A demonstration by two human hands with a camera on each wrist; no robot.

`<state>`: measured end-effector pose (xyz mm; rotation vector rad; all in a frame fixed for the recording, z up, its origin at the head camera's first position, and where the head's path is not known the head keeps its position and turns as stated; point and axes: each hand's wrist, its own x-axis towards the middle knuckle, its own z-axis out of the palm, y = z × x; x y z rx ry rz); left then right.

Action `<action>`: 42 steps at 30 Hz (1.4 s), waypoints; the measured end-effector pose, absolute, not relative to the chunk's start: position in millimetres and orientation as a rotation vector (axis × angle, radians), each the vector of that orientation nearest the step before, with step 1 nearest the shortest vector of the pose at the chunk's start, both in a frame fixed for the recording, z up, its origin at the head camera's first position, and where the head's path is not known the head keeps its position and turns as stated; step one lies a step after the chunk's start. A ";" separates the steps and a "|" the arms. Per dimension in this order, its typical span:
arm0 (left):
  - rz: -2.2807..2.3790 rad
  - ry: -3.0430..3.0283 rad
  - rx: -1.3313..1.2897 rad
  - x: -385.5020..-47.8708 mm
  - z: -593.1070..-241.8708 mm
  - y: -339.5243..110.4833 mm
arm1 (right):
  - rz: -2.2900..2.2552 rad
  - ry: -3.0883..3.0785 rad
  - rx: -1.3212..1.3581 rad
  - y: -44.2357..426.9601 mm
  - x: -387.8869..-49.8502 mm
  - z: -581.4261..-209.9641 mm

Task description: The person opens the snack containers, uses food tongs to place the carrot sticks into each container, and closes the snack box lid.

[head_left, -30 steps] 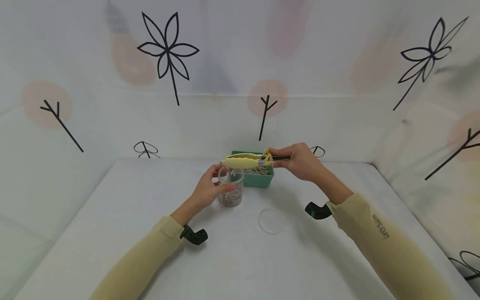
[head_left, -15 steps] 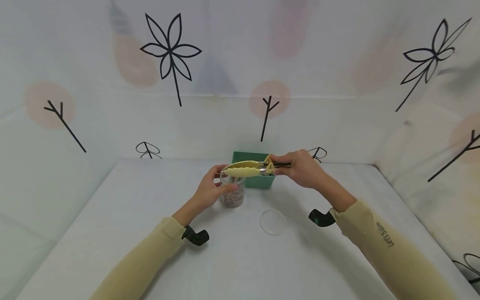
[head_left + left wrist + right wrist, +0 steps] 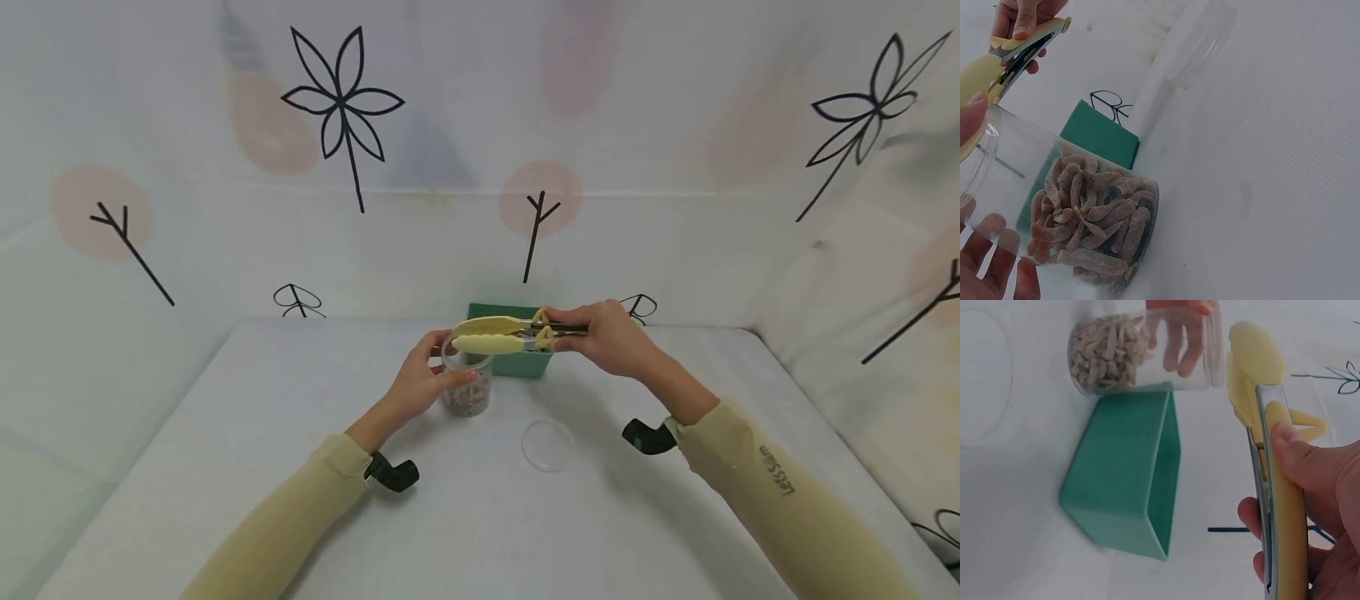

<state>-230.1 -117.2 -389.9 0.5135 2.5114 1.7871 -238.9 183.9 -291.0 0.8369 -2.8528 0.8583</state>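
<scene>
My left hand (image 3: 414, 382) grips a clear round jar (image 3: 485, 379) near its open rim, thumb in front and fingers behind. Brownish, dusty finger-shaped pieces (image 3: 1100, 215) fill its lower part in the left wrist view. The right hand (image 3: 613, 340) holds tongs (image 3: 1285, 506) with yellow tips and metal arms, thumb along one handle. Level over the jar's mouth lie the yellow tips (image 3: 489, 343), slightly parted; nothing shows clearly between them. Just behind and right of the jar stands a green rectangular box (image 3: 522, 365), its inside mostly hidden by the tongs.
A clear round lid (image 3: 547, 446) lies flat on the white table (image 3: 465, 533), in front of the jar and to its right. Behind the table rises a white patterned cloth (image 3: 435, 242), close to the box; similar cloth hangs at both sides.
The tongs have dropped a little toward the jar's mouth. A pale piece seen under their tips a second ago no longer shows there. The left hand stays around the jar.
</scene>
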 end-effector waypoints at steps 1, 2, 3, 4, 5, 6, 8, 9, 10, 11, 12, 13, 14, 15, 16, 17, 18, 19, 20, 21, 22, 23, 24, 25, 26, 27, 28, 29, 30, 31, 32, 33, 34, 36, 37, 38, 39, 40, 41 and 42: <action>1.788 2.513 0.509 -230.2 -389.9 -117.2 | 0.860 -2.856 0.827 185.1 -239.7 -290.7; 1.789 2.512 0.508 -230.5 -389.7 -116.9 | 0.859 -2.860 0.811 187.2 -240.5 -290.0; 1.791 2.510 0.508 -230.9 -389.5 -116.7 | 0.859 -2.863 0.792 189.4 -241.6 -289.4; 1.794 2.508 0.510 -231.3 -389.4 -116.4 | 0.856 -2.867 0.775 191.9 -242.8 -289.2; 1.795 2.507 0.512 -231.5 -389.1 -116.0 | 0.846 -2.869 0.757 194.4 -244.4 -289.1; 1.796 2.505 0.514 -231.8 -389.1 -115.8 | 0.833 -2.871 0.742 197.1 -246.4 -289.5; 1.797 2.502 0.515 -232.1 -389.2 -115.6 | 0.804 -2.877 0.724 201.8 -250.6 -291.0; 1.798 2.501 0.514 -232.3 -389.4 -115.7 | 0.790 -2.883 0.718 203.6 -252.8 -292.0; 1.798 2.501 0.515 -232.2 -389.6 -115.7 | 0.772 -2.893 0.716 205.2 -255.1 -293.4; 1.799 2.502 0.515 -232.2 -390.0 -115.9 | 0.760 -2.907 0.710 206.4 -257.7 -295.0; 1.801 2.500 0.514 -232.1 -390.3 -116.0 | 0.752 -2.924 0.702 207.4 -260.0 -296.8; 1.800 2.500 0.517 -232.1 -390.7 -116.0 | 0.748 -2.942 0.693 208.2 -262.3 -298.7; 1.799 2.501 0.518 -232.0 -390.9 -115.9 | 0.746 -2.959 0.681 208.9 -264.5 -300.7; 1.797 2.500 0.523 -232.0 -391.2 -115.8 | 0.743 -2.974 0.669 209.4 -267.0 -302.7; 1.796 2.499 0.527 -231.9 -391.3 -115.6 | 0.736 -2.988 0.660 209.9 -269.6 -305.1; 1.794 2.498 0.528 -232.1 -391.7 -115.5 | 0.727 -2.996 0.658 210.3 -272.2 -307.2; 1.793 2.496 0.531 -232.2 -391.8 -115.2 | 0.713 -3.001 0.662 210.8 -274.8 -309.2; 1.792 2.496 0.534 -232.3 -391.9 -114.9 | 0.692 -3.008 0.671 210.9 -277.7 -311.3; 1.792 2.495 0.534 -232.4 -392.0 -114.7 | 0.663 -3.015 0.684 210.7 -280.5 -313.0; 1.792 2.496 0.534 -232.8 -392.4 -114.6 | 0.627 -3.025 0.700 210.1 -283.3 -314.4; 1.793 2.498 0.534 -233.0 -392.4 -114.4 | 0.583 -3.035 0.717 209.2 -286.1 -315.3; 1.794 2.498 0.534 -233.4 -392.6 -114.2 | 0.537 -3.046 0.734 207.9 -288.7 -315.8; 1.794 2.498 0.534 -233.7 -392.6 -114.1 | 0.488 -3.064 0.744 205.9 -291.0 -315.7; 1.793 2.500 0.534 -233.8 -392.7 -114.2 | 0.440 -3.084 0.748 203.4 -293.2 -315.2; 1.793 2.501 0.534 -234.1 -392.8 -114.3 | 0.393 -3.102 0.750 200.5 -295.2 -314.1; 1.793 2.500 0.536 -234.6 -393.3 -114.5 | 0.357 -3.121 0.746 197.3 -297.2 -313.0; 1.794 2.498 0.539 -234.3 -393.0 -114.7 | 0.327 -3.137 0.743 193.8 -299.0 -311.9; 1.794 2.496 0.540 -234.5 -393.5 -114.9 | 0.306 -3.157 0.737 190.0 -300.5 -310.6; 1.799 2.493 0.541 -233.9 -393.2 -115.1 | 0.297 -3.177 0.734 186.1 -302.5 -309.8; 1.805 2.490 0.542 -233.3 -393.0 -115.4 | 0.294 -3.194 0.740 182.3 -304.5 -309.4; 1.807 2.489 0.542 -232.9 -393.0 -115.3 | 0.293 -3.207 0.750 178.8 -306.3 -309.3; 1.812 2.487 0.543 -232.5 -392.9 -115.4 | 0.298 -3.221 0.757 175.6 -308.1 -309.6; 1.817 2.484 0.543 -231.7 -392.5 -115.3 | 0.301 -3.233 0.766 172.6 -309.7 -310.1; 1.822 2.483 0.538 -231.1 -392.3 -115.4 | 0.308 -3.245 0.796 168.0 -312.7 -312.0; 1.817 2.487 0.537 -231.0 -392.6 -115.5 | 0.305 -3.243 0.809 166.3 -313.5 -312.8; 1.814 2.489 0.534 -230.9 -392.6 -115.6 | 0.306 -3.243 0.806 165.0 -314.2 -313.8; 1.814 2.490 0.536 -230.8 -392.6 -116.1 | 0.309 -3.241 0.800 163.9 -314.6 -314.5; 1.813 2.493 0.535 -230.8 -392.7 -116.5 | 0.310 -3.236 0.798 162.9 -314.8 -315.1; 1.812 2.498 0.538 -230.6 -392.7 -117.4 | 0.310 -3.228 0.802 162.1 -314.9 -315.8; 1.811 2.503 0.543 -229.7 -392.0 -118.1 | 0.308 -3.220 0.805 161.5 -314.9 -316.3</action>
